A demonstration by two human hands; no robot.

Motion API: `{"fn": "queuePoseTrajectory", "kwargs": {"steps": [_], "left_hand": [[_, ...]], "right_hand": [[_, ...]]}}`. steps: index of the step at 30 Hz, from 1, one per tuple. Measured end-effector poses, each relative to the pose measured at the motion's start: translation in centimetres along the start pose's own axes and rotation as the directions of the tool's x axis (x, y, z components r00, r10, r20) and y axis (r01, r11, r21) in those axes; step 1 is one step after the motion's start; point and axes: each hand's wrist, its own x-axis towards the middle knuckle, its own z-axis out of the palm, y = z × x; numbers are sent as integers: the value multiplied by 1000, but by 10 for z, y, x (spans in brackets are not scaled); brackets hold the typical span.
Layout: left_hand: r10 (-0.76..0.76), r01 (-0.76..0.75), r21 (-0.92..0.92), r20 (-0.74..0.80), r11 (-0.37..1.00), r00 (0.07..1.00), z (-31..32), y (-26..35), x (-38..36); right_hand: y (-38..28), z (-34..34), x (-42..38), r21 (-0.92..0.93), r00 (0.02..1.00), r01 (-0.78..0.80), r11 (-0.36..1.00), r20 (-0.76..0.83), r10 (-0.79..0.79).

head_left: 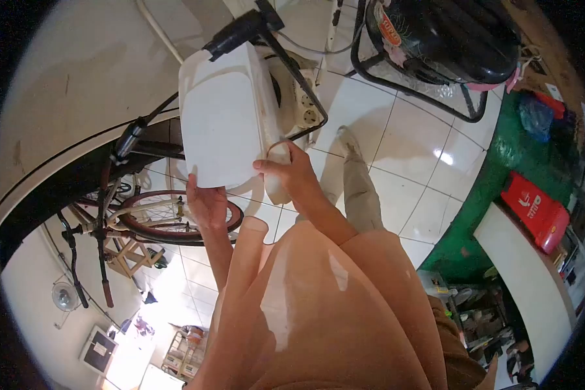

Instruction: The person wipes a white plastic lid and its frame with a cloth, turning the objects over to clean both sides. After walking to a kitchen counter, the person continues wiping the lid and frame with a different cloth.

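A white, boxy plastic thing with rounded edges is held in front of me, its broad flat face towards the camera; I cannot make out its exact kind. My left hand supports its lower left edge, with some fingers hidden behind it. On the other side, my right hand grips its lower right corner, thumb in front, around a narrow cream-coloured part. A black padded bar overlaps the top of the white thing. Beside it runs a bent black metal tube.
A cream socket strip lies just right of the white thing. A bicycle stands at left. Upper right holds a black rounded object in a tube frame. Red packaging rests at right by a white panel. The floor is white tile.
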Motion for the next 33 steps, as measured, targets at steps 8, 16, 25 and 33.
{"fn": "queuePoseTrajectory", "kwargs": {"steps": [8, 16, 25, 33], "left_hand": [[39, -11, -308, 83, 951, 996, 80, 22, -16], [113, -117, -331, -31, 936, 993, 138, 81, -23], [-14, -79, -655, -136, 752, 991, 121, 52, -121], [20, -50, -603, -56, 797, 998, 120, 78, -235]], "right_hand": [[-41, 36, -24, -9, 989, 144, 990, 24, -144], [-82, 65, -49, 95, 951, 298, 950, 50, -304], [-99, -2, -120, 257, 960, -14, 966, 275, -59], [-109, 39, -222, -326, 569, 822, 466, 469, -675]]}}
